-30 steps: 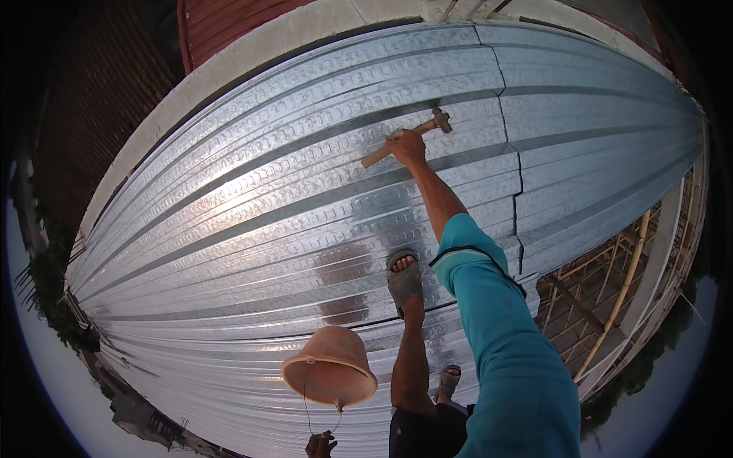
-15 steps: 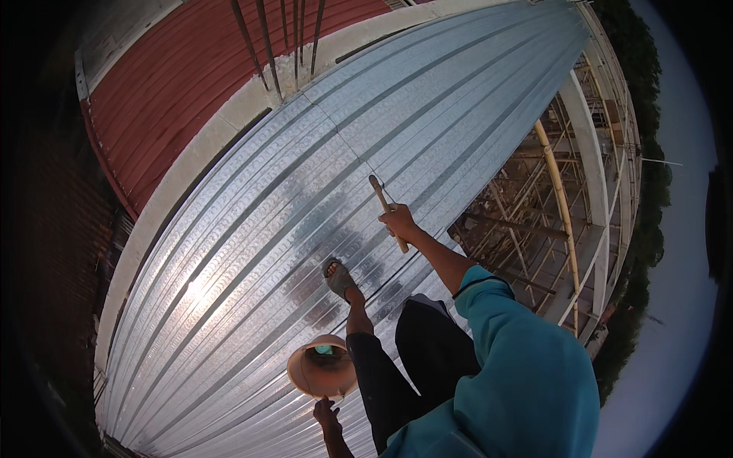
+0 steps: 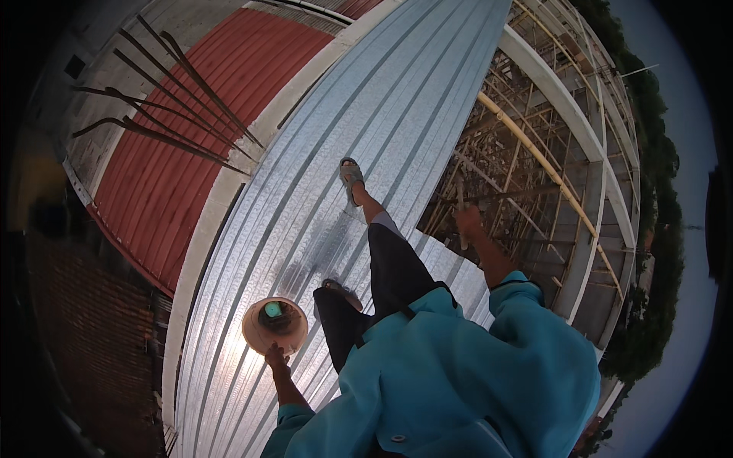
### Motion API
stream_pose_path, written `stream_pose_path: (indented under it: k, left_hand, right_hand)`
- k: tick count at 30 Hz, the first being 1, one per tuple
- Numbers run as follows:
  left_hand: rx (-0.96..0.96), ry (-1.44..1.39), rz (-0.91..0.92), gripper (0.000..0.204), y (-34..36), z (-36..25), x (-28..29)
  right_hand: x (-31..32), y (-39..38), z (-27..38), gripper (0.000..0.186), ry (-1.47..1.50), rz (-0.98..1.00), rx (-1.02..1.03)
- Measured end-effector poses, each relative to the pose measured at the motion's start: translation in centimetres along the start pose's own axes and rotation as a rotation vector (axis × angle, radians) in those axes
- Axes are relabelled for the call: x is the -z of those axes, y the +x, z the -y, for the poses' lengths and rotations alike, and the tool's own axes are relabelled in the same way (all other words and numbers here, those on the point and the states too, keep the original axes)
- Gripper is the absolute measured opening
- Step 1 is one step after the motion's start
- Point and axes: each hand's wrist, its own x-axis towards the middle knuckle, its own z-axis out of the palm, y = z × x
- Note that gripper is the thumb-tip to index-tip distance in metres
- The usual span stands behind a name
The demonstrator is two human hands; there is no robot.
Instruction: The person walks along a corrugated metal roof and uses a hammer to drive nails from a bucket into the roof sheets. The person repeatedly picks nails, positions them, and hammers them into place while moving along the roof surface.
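One bucket (image 3: pixel 250 330): pale orange, over the metal decking (image 3: pixel 412 99) toward its left edge, mouth upward; a green item (image 3: pixel 272 309) and something dark lie inside.
Left hand (image 3: pixel 276 355): clamped on the bucket at the near side of its mouth; whether by rim or handle, I cannot tell.
Hammer (image 3: pixel 460 197): seen past the decking's right edge, its head hard to make out against the scaffold poles (image 3: pixel 534 159).
Right hand (image 3: pixel 469 221): fingers wrapped around the hammer's handle.
Carrying well: best, I judge, to hang the bucket level and apart from the left leg (image 3: pixel 337 324), grip the hammer firmly near the exposed edge, and set each step flat, well inside the sheet.
Load count: one bucket, one hammer, one green item visible.
Sandalled feet (image 3: pixel 352 172): two; one forward on the decking, the other partly hidden.
Concrete ledge (image 3: pixel 200 252): one, along the decking's left edge.
Steel bars (image 3: pixel 202 82): about seven, leaning outward from the ledge; overlaps blur the count.
Red roof (image 3: pixel 252 57): one, beyond the ledge.
Scaffold poles: many, too tangled to count.
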Motion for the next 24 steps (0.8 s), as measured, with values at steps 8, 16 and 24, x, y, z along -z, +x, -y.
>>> stream_pose_path:
  k: [8,16,24]
  left_hand:
    - [-0.204,0.335,0.023,0.029,1.0,-18.8,-13.6]
    - [-0.128,0.494,0.145,0.020,-0.4,-39.0,-30.8]
    - [-0.440,0.562,0.519,0.018,-1.9,-49.1,-50.5]
  right_hand:
    - [0.9,3.7,1.3,0.024,0.205,0.384,-0.346]
    - [3.3,12.6,3.6,0.022,-0.106,0.376,-0.126]
    - [17.3,17.1,-8.3,0.021,-0.335,0.246,-0.110]
